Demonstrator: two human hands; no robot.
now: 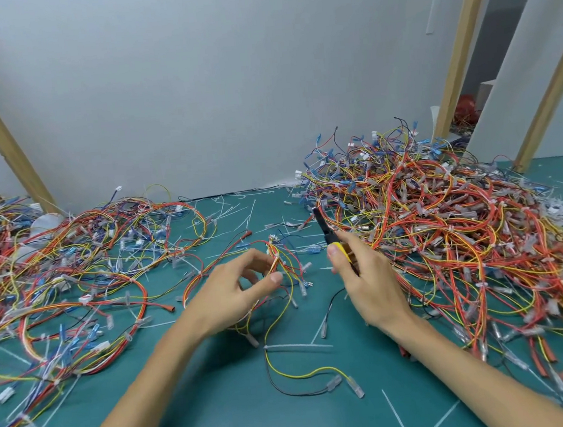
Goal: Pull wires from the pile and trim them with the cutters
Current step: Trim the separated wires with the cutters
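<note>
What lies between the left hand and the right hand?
Head view: the wire bundle that the left hand pinches; the right hand grips the cutters.

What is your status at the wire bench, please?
Left hand pinches a small wire bundle. Right hand grips the cutters, not yet on it. Big wire pile crowds the right.

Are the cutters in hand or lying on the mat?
In hand: the right hand grips the cutters by their yellow handles, the black tip raised toward the right pile.
</note>
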